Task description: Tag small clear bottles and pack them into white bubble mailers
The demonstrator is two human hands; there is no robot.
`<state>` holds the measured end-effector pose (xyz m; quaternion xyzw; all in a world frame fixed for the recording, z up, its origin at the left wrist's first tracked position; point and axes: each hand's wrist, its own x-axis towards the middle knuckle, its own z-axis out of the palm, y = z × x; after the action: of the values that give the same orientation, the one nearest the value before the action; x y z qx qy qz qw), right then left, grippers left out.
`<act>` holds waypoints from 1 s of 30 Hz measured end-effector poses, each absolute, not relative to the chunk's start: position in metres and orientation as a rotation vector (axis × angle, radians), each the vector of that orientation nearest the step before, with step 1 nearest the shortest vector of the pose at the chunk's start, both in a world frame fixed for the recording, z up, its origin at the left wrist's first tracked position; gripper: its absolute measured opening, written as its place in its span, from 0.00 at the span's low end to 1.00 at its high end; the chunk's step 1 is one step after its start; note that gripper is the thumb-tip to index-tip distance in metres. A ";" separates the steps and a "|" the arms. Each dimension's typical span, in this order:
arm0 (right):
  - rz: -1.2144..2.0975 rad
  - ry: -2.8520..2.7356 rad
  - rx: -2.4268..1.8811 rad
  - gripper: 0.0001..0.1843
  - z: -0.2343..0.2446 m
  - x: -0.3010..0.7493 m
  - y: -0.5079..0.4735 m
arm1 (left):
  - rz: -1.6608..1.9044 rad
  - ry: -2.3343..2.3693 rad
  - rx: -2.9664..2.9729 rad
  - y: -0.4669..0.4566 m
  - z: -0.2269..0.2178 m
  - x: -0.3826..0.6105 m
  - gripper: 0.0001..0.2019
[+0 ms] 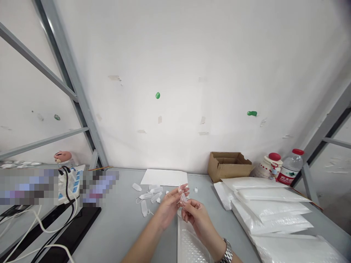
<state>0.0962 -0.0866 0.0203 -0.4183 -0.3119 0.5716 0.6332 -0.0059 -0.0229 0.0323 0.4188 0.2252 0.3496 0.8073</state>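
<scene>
My left hand (170,205) and my right hand (196,214) meet over the middle of the desk, fingers closed on a small translucent plastic bottle (183,198). The fingers partly cover it, so its full shape is hidden. Left of my hands lie several small translucent bottles (144,208) scattered on the grey desk, some with thin loops. A small white cap (195,190) sits just beyond my right hand. Below my right hand and forearm lies a white bubble mailer (192,244).
A stack of white padded mailers (271,204) fills the right side. Behind it stand an open cardboard box (230,170), a white jar (270,165) and a red-capped bottle (290,166). White paper (164,177) lies by the wall; a power strip (72,186) with cables is left.
</scene>
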 end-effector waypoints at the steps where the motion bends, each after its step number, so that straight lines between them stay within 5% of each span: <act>1: 1.288 -0.719 -0.991 0.18 0.019 0.096 -0.086 | 0.766 0.499 0.882 -0.022 0.033 -0.006 0.13; 20: 0.796 -0.935 -1.472 0.15 0.008 0.091 -0.089 | 0.688 0.596 0.804 -0.021 0.019 -0.004 0.12; 30: 0.215 -1.345 -1.656 0.20 -0.012 0.100 -0.087 | 0.611 0.627 0.895 -0.021 0.019 -0.006 0.16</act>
<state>0.0997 -0.0874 -0.0120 -0.6783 -0.5508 0.0880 0.4783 -0.0055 -0.0205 0.0192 0.4188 0.2933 0.2859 0.8105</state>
